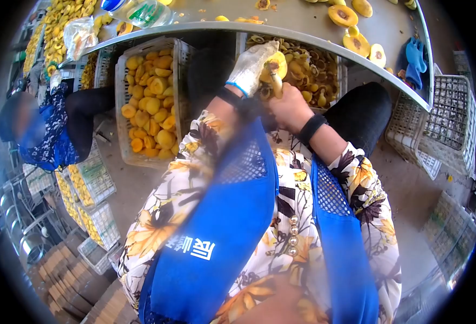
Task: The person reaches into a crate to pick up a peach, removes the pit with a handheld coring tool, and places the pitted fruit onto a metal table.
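My left hand, in a white glove with a blue cuff edge, is closed round a yellow peach half. Bare and curled into a fist, my right hand is just below the fruit, almost touching it. Whatever is inside that fist is hidden by the fingers. Beneath both hands is a crate of peach scraps and peelings. To the left, a white crate holds many peach halves.
A metal table curves across the front, with cut peaches, a plastic bottle and a blue glove on it. Stacked crates stand at right. A co-worker sits at left near peach-filled crates.
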The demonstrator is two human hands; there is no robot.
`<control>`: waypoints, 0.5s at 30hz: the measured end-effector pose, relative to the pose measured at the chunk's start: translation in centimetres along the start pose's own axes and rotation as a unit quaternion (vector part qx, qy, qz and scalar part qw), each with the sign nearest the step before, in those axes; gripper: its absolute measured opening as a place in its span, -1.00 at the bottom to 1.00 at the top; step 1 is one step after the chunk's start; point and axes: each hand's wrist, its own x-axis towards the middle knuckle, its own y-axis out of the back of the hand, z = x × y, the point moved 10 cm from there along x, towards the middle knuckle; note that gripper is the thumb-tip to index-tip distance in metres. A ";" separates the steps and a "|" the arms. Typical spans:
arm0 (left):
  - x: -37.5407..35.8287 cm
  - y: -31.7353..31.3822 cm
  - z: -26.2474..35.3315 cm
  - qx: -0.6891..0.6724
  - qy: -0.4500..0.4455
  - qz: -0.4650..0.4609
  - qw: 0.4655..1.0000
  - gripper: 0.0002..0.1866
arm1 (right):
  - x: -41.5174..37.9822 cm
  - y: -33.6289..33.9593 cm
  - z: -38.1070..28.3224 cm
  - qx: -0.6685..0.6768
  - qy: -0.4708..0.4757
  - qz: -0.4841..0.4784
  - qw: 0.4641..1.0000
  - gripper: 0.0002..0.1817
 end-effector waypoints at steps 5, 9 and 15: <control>-0.6 1.2 -3.0 -0.246 0.071 0.123 0.959 -0.80 | -0.2 -1.9 0.6 0.278 -0.103 -0.072 0.952 -0.87; 0.1 1.3 -0.8 -0.163 -0.046 0.102 0.980 -0.77 | -0.3 -1.3 -1.2 0.180 0.012 -0.034 0.983 -0.88; -0.6 -0.1 -5.8 -0.318 0.252 0.097 0.909 -0.76 | 0.2 -1.7 -0.4 0.166 -0.010 -0.018 0.986 -0.87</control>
